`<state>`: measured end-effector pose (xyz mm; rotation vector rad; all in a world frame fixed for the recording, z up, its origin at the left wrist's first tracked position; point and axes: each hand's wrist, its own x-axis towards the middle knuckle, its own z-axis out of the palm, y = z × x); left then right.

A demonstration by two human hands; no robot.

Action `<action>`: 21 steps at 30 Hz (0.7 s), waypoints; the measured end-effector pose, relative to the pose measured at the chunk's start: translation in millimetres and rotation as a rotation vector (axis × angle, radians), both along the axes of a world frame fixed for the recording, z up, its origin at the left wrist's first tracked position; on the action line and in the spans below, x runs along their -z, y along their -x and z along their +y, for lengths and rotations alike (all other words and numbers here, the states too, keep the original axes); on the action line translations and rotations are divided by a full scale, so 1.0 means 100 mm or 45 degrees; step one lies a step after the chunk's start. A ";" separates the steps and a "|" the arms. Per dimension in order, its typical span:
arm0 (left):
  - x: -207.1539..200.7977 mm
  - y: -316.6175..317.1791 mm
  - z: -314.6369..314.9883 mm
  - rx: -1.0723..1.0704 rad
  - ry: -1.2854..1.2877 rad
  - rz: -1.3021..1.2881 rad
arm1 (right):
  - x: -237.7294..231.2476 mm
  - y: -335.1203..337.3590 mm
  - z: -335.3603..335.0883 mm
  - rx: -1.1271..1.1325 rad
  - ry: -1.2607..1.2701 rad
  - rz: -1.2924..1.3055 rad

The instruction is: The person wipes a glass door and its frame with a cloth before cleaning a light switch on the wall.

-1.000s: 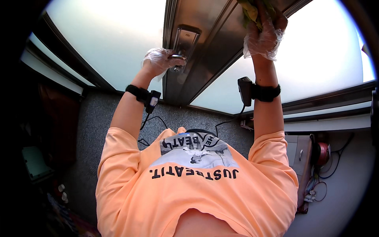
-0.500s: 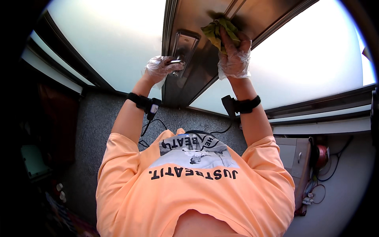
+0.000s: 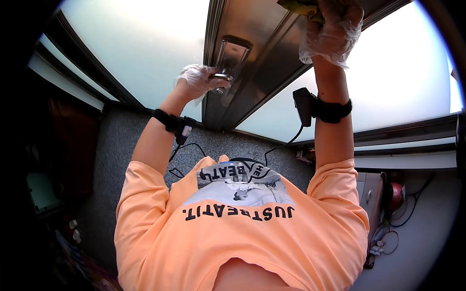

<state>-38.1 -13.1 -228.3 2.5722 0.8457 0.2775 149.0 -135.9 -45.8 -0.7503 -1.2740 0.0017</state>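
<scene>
Left hand (image 3: pixel 195 80) in thin clear plastic glove; fingers (image 3: pixel 219 84) wrapped round a shiny silver metal lever handle (image 3: pixel 221 76), set on a rectangular silver lock plate (image 3: pixel 235 54). Right hand (image 3: pixel 335 36), gloved likewise, raised to top edge of view; fingers grasping a crumpled yellow-green cloth (image 3: pixel 300 8), partly cut off there, over the brownish metal door frame (image 3: pixel 264 63). Bright, pale frosted panes (image 3: pixel 138 48) flank the frame. Speckled grey floor (image 3: pixel 119 145) below.
</scene>
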 end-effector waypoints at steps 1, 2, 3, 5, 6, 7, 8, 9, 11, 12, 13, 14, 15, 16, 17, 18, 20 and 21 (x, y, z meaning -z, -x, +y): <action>-0.11 0.00 -0.06 0.002 0.001 -0.003 | 0.06 -0.12 0.02 0.360 -0.183 -0.393; -0.26 0.01 -0.12 0.036 -0.073 0.109 | 0.07 -0.19 0.03 0.717 -0.369 -0.784; -0.35 0.02 -0.16 0.062 -0.145 0.221 | 0.04 -0.17 0.01 0.930 -0.429 -0.913; -0.45 0.00 -0.16 0.090 -0.199 0.300 | -0.03 -0.13 -0.05 0.962 -0.415 -0.967; -0.49 -0.01 -0.17 0.126 -0.255 0.380 | -0.06 -0.12 -0.07 1.002 -0.399 -1.021; -0.52 -0.03 -0.18 0.125 -0.255 0.379 | -0.08 -0.12 -0.07 1.002 -0.400 -1.022; -0.56 -0.05 -0.20 0.118 -0.252 0.414 | -0.09 -0.12 -0.08 0.929 -0.344 -1.003; -0.57 -0.06 -0.22 0.112 -0.249 0.448 | -0.10 -0.12 -0.10 0.857 -0.288 -0.983; -0.54 -0.06 -0.22 0.122 -0.266 0.469 | -0.19 -0.14 -0.21 0.934 -0.261 -1.013; -0.53 -0.05 -0.22 0.133 -0.282 0.489 | -0.25 -0.11 -0.28 1.011 -0.233 -1.045; -0.54 -0.04 -0.23 0.126 -0.277 0.488 | -0.29 -0.14 -0.30 0.957 -0.308 -0.930; -0.59 -0.03 -0.24 0.132 -0.248 0.502 | -0.34 -0.18 -0.34 0.903 -0.386 -0.819; -0.64 -0.05 -0.26 0.149 -0.226 0.509 | -0.41 -0.24 -0.44 0.944 -0.426 -0.828; -0.67 -0.07 -0.28 0.155 -0.230 0.503 | -0.47 -0.26 -0.53 0.984 -0.465 -0.837; -0.68 -0.08 -0.29 0.156 -0.210 0.502 | -0.48 -0.24 -0.59 1.152 -0.382 -0.915; -0.69 -0.08 -0.29 0.156 -0.189 0.501 | -0.46 -0.30 -0.57 1.147 -0.383 -0.916; -0.60 -0.07 -0.27 0.160 -0.203 0.464 | -0.36 -0.48 -0.47 1.198 -0.293 -0.910; -0.54 -0.07 -0.25 0.168 -0.218 0.428 | -0.32 -0.53 -0.46 1.142 -0.325 -0.939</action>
